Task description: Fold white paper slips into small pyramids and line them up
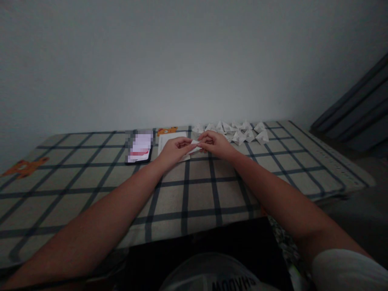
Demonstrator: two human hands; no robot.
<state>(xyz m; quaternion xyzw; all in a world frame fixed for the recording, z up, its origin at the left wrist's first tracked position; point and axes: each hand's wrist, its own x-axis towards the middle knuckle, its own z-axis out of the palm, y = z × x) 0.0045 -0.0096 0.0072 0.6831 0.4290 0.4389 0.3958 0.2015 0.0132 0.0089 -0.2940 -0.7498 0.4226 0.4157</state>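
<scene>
A small folded piece of white paper [195, 142] is pinched between my two hands, above the checked tablecloth. My left hand [176, 148] grips its left side with thumb and fingers closed. On the other side, my right hand [214, 144] holds the paper between thumb and fingertips. Both hands partly cover the piece, so its full shape is hidden. Beneath and behind my left hand lie flat white paper sheets [165, 139]. Several folded white paper pieces [239, 137] with pointed tips stand grouped just beyond and to the right of my right hand.
A phone [140, 147] with a lit, blurred screen lies left of the sheets. The checked tablecloth [200, 190] has bear prints [26, 166] and reaches back to a pale wall [194, 60]. A dark curtain [357, 97] hangs at the right.
</scene>
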